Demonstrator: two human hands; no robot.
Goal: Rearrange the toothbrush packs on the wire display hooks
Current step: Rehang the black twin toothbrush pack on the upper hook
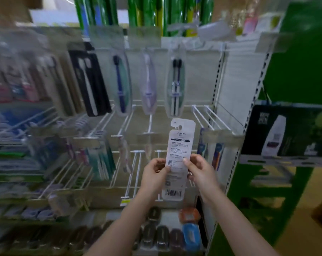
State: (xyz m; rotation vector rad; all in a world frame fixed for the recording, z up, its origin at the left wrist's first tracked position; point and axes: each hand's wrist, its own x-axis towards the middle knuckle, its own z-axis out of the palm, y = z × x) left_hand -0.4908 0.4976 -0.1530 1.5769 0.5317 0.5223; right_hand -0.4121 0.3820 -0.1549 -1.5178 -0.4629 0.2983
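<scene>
Display rack (219, 74), white backboard w/ rows of wire hooks, fills the view; much of it blurred. Top row: three clear-blister toothbrush packs hanging side by side, the rightmost (175, 84) directly above the hands. Middle-row hooks (202, 115) to the right of centre look bare; lower-row hooks (136, 169) by the hands likewise, as far as blur allows.

Pack in hand (177, 159): held upright, printed back and barcode facing the wearer, hang hole at top, off any hook, in front of the rack between middle and lower rows.

Left hand (154, 172): fingers closed on pack's left edge, thumb on its face. Right hand (199, 169): fingers closed on right edge, thumb on its face.

Assessment: step in hand is a carry/inspect between hooks, pack not yet rehung. Next move prob. needs the hang hole lined up w/ a free hook tip, then pack slid back along the wire. Which hook is meant: cannot tell.
</scene>
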